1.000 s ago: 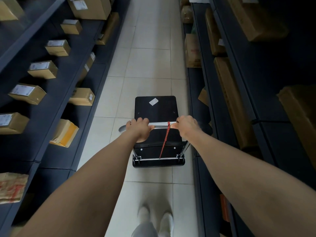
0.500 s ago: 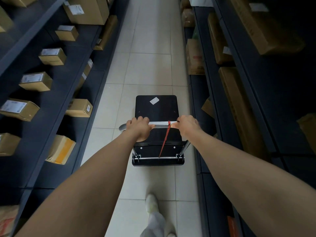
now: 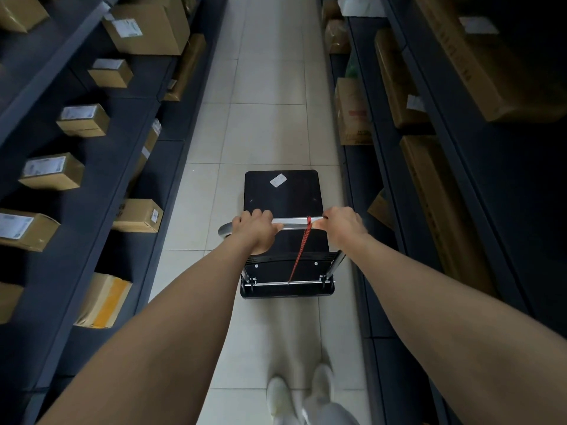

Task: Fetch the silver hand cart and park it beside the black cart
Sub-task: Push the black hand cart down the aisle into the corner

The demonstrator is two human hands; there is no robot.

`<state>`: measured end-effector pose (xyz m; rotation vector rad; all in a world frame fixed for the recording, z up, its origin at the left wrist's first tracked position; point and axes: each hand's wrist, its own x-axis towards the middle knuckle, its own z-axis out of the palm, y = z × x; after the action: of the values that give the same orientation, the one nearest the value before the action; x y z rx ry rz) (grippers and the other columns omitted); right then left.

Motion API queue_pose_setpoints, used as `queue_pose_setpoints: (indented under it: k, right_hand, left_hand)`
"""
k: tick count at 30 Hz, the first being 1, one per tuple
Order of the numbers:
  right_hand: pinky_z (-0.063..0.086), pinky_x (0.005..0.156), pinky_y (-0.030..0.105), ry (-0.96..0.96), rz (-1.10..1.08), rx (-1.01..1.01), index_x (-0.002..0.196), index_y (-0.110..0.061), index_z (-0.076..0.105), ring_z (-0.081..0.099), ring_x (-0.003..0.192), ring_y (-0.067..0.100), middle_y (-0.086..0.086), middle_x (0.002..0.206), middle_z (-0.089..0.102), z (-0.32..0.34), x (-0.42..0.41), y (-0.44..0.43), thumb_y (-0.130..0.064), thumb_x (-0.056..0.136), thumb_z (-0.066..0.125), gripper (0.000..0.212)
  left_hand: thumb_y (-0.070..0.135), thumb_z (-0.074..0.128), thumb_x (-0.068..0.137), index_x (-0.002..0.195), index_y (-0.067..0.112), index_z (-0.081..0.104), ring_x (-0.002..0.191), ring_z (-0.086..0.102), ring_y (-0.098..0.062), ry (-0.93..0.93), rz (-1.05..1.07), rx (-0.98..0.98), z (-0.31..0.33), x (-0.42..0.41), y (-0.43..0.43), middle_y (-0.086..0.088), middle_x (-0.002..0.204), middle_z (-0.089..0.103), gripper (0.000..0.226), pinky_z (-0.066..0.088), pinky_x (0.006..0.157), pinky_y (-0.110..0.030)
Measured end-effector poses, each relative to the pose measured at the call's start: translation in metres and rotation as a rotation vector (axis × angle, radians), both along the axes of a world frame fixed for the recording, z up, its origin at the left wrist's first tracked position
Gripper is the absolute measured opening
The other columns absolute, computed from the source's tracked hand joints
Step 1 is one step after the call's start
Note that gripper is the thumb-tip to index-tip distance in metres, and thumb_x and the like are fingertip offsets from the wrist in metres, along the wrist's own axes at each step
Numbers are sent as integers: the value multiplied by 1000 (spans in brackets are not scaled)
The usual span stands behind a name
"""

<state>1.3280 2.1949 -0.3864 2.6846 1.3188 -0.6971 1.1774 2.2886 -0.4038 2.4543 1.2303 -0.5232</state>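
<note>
Both left hand (image 3: pixel 256 231) and right hand (image 3: pixel 342 227) are gripping the silver hand cart (image 3: pixel 282 197); parking beside the unseen black cart is waiting.

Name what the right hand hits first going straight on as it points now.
The right hand grips the silver handle, so that bar comes first. Past it, the line runs above the cart's black deck and up the tiled aisle, which looks free; the right shelving sits close, depth unclear.
</note>
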Motion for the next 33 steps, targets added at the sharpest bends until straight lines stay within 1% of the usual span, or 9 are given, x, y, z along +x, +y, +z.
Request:
queue_pose_setpoints:
  k: [2, 5, 8, 12, 15, 19, 23, 28, 33]
  right_hand:
    - [46, 70, 31, -5, 11, 10, 112, -10, 61, 53, 86, 24, 7, 91, 54, -1, 11, 12, -9, 94, 55, 19]
    - [47, 70, 32, 8, 11, 20, 112, -10, 62, 55, 88, 25, 8, 91, 54, -2, 25, 32, -12, 95, 55, 18]
    - [45, 67, 32, 41, -1, 16, 113, -9, 60, 52, 84, 24, 8, 91, 52, -3, 40, 53, -18, 96, 54, 20]
    - [47, 67, 30, 55, -11, 22, 118, -11, 60, 53, 84, 22, 8, 94, 53, -6, 61, 79, -15, 94, 57, 24]
    - [45, 66, 31, 70, -3, 4, 116, -10, 61, 53, 84, 23, 8, 93, 54, -5, 79, 97, -20, 94, 59, 24]
    - [52, 74, 34, 78, -5, 3, 115, -11, 61, 57, 90, 24, 8, 96, 57, -8, 105, 118, -19, 93, 60, 24]
    - [50, 70, 33, 76, 2, 9, 113, -11, 61, 55, 87, 23, 8, 93, 54, -9, 127, 136, -21, 94, 59, 21]
    - [48, 70, 34, 60, 29, 21, 111, -11, 62, 56, 92, 25, 8, 95, 55, -10, 151, 160, -18, 94, 60, 19]
    - [47, 67, 32, 77, 23, 28, 106, -12, 62, 55, 91, 25, 8, 93, 55, -11, 163, 183, -22, 94, 60, 16]
  left_hand:
    - [42, 24, 102, 124, 13, 43, 118, 40, -29, -9, 9, 5, -1, 9, 11, -10, 127, 47, 40, 28, 102, -41]
    - [42, 25, 102, 124, 13, 44, 119, 40, -29, -16, 14, 18, -2, 23, 30, -10, 127, 47, 41, 27, 103, -41]
    - [41, 25, 102, 123, 13, 44, 118, 41, -29, -12, 26, 20, -2, 36, 49, -10, 127, 47, 40, 27, 103, -40]
    - [41, 25, 102, 122, 13, 44, 116, 42, -28, -9, 34, 17, -2, 56, 73, -10, 125, 48, 39, 29, 100, -40]
    - [42, 25, 102, 121, 13, 45, 116, 41, -28, -9, 48, 11, -2, 74, 88, -9, 125, 48, 40, 29, 99, -40]
    - [43, 26, 102, 120, 14, 45, 114, 42, -28, -22, 68, 7, -3, 98, 106, -9, 123, 49, 39, 29, 98, -39]
    - [43, 26, 102, 119, 14, 46, 112, 43, -28, -33, 90, 14, -6, 119, 121, -9, 122, 50, 39, 30, 97, -39]
    - [43, 26, 102, 119, 13, 45, 114, 42, -28, -43, 108, 16, -8, 140, 142, -9, 123, 49, 39, 29, 99, -40]
    - [42, 26, 102, 120, 14, 46, 115, 42, -28, -50, 115, 26, -8, 152, 163, -9, 123, 49, 39, 28, 100, -39]
